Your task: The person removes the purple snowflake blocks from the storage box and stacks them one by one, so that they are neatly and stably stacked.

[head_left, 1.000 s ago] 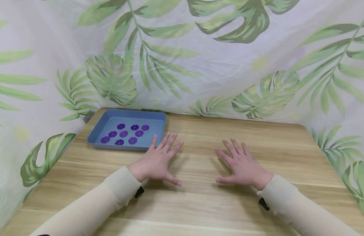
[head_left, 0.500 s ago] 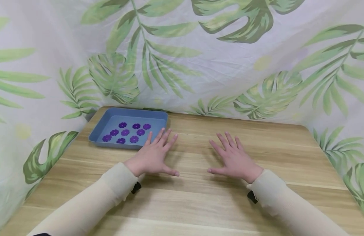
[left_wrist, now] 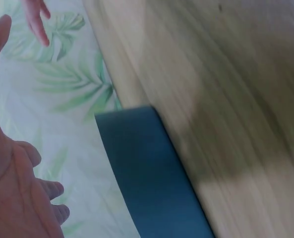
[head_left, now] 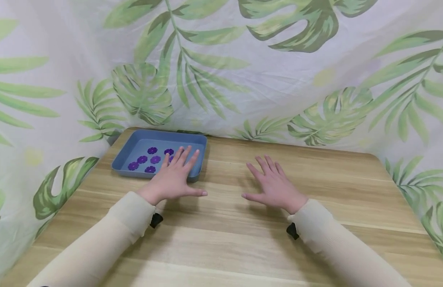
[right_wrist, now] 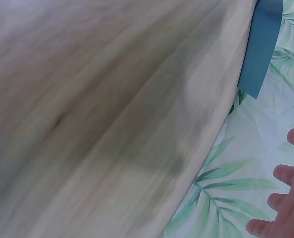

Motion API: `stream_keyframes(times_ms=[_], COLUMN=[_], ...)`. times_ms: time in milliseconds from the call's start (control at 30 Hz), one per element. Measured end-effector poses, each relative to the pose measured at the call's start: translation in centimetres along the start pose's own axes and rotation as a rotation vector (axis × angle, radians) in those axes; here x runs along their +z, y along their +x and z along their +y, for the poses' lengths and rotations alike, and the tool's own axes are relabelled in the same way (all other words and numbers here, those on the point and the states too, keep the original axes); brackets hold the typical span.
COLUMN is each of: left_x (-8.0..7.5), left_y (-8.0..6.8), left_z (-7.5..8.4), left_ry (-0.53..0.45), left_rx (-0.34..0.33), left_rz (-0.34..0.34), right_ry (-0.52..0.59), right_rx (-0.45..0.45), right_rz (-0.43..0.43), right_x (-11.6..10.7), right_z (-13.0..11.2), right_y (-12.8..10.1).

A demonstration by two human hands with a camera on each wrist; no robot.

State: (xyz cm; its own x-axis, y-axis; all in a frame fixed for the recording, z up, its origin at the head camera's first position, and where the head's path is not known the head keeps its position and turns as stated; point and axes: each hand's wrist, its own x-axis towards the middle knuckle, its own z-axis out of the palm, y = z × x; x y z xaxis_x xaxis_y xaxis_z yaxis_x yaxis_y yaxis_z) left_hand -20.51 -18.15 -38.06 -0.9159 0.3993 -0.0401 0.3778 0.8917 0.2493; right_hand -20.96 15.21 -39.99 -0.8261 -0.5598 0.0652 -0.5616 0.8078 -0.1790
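A shallow blue tray (head_left: 126, 153) lies at the back left of the wooden table, with several purple flower-shaped pieces (head_left: 155, 160) spread over its floor. My left hand (head_left: 171, 181), fingers spread and straight, overlaps the tray's front right corner and hides some of the pieces. In the left wrist view the tray's outer side (left_wrist: 147, 168) stands beyond that palm. Over the middle of the table is my right hand (head_left: 275, 185), fingers also spread, holding nothing. Its fingertips (right_wrist: 285, 174) show at the right edge of the right wrist view.
The wood-grain table (head_left: 221, 247) reaches back to a hanging cloth (head_left: 214, 87) printed with green leaves. Pale long sleeves cover both arms, and a dark piece (head_left: 156, 220) sits under the left cuff, another (head_left: 292, 230) under the right.
Both hands have moved forward and to the left. The left hand now covers part of the tray and several flower pieces. The head view has shifted slightly.
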Motion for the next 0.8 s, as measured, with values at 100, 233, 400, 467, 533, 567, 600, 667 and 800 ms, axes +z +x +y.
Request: stream_keyframes(times_ms=[100,233,400,467,533,567,600,667,800], left_x=[-0.5,-1.2,-1.9,-2.1,-2.3,-2.4,-2.5,-2.7,-3.0], left_y=[0.1,0.0,-0.2,-0.3,-0.4,-0.5,-0.5,-0.6,-0.9], left_z=[-0.9,-2.1,-3.8,-4.6,-5.4,-5.8,-6.2,-7.1,-9.0], left_ry=[0.011,0.021,0.005,-0.019,-0.050,-0.071,-0.090,-0.122,-0.164], left_rx=[-0.022,-0.056,-0.111,-0.134,-0.156,-0.170,-0.183,-0.208,-0.252], left_rz=[0.014,0.031,0.037,0.045,0.058,0.065,0.070,0.082,0.095], right_ry=[0.016,0.029,0.045,0.058,0.083,0.096,0.111,0.147,0.255], right_rx=[0.012,0.027,0.029,0.021,0.009,0.001,-0.006,-0.014,0.013], right_rz=[-0.005,-0.006,-0.006,-0.013,-0.030,-0.041,-0.052,-0.075,-0.101], right_x=[-0.1,-0.1,0.4,0.7,0.9,1.0,1.1,1.4,1.8], right_z=[-0.2,-0.8,-2.0,-2.7,-3.3,-3.7,-4.0,-4.7,-5.7], right_y=[0.7,1.9,3.9,4.6,5.3,5.6,5.8,6.3,7.4])
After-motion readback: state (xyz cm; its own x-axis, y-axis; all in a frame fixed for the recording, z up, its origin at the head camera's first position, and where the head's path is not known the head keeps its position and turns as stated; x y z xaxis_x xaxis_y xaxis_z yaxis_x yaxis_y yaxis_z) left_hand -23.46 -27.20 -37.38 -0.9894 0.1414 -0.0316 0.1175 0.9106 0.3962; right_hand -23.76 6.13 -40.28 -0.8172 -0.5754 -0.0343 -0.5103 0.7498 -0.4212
